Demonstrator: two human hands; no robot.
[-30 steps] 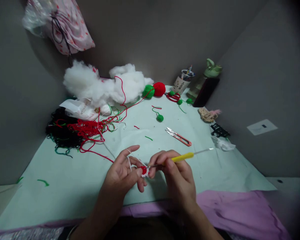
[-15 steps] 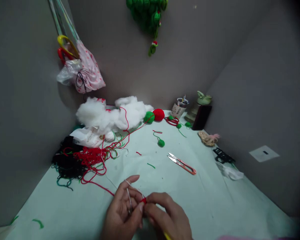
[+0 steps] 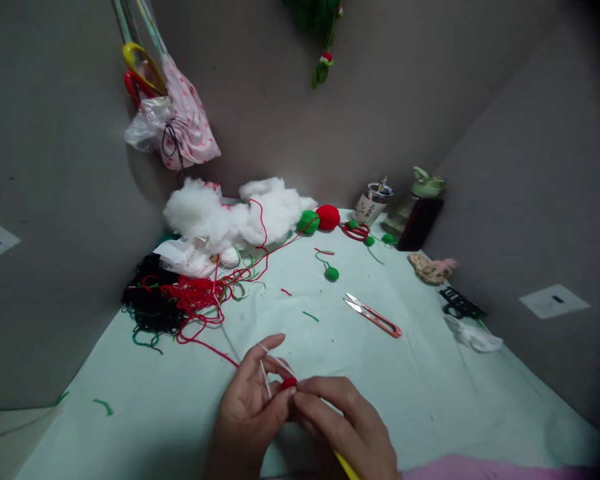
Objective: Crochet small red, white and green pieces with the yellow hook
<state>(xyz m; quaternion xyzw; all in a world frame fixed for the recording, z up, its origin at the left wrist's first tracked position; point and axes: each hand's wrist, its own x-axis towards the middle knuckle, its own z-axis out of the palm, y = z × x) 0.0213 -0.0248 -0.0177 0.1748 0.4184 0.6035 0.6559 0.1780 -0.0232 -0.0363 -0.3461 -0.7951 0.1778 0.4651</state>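
My left hand [image 3: 247, 410] pinches a small red crocheted piece [image 3: 289, 383] between thumb and fingers. White yarn [image 3: 265, 380] passes over its raised index finger and runs down to the piece. Close against it, my right hand [image 3: 350, 417] is closed around a crochet hook with a yellow handle [image 3: 347, 465]; the hook's tip is hidden by the fingers. Red yarn [image 3: 220, 349] trails from behind my left hand to a tangled red heap [image 3: 195, 293] on the table's left side.
Orange-handled thread snips [image 3: 375, 317] lie beyond my right hand. A small green ball [image 3: 332, 274] and yarn scraps are nearby. White stuffing [image 3: 240, 217], a green ball [image 3: 309, 222] and a red ball [image 3: 329, 217] sit at the back. A cup of pens [image 3: 373, 203] and a phone [image 3: 420, 225] stand back right.
The view has shifted, so the table's things appear farther right and higher. Both hands stay together at the red piece, which shows a little more now. More of the yellow handle is visible.
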